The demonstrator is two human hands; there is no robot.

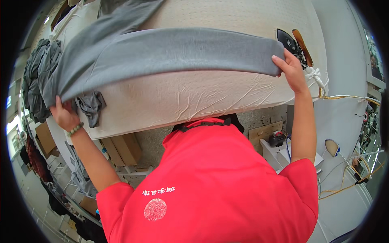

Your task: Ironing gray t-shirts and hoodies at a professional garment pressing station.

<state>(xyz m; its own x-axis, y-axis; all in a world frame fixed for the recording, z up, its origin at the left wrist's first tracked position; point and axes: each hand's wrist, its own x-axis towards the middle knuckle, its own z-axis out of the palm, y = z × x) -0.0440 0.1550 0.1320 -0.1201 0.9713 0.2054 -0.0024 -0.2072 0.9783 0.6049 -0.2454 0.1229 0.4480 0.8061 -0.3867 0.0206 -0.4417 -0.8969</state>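
Observation:
A pair of grey trousers [182, 50] lies across the padded ironing table, one leg stretched from left to right between my hands. My right hand [292, 71] pinches the hem end of that leg, thumb on top and fingers under the cloth. At the left edge of the table, my left hand [67, 115] is closed on the lower edge of the same trousers; its fingertips are partly hidden by the fabric. The other leg runs toward the far side and leaves the view. Just beyond my right hand rests a black iron [288, 42] with a brown handle [303, 46].
The cream-covered ironing table [162, 97] fills the space before me. Bunched grey cloth [42, 77] hangs over its left end. A hose and cable [344, 96] run off right from the iron. Cardboard boxes [121, 150] and a white cabinet [275, 152] stand below the table.

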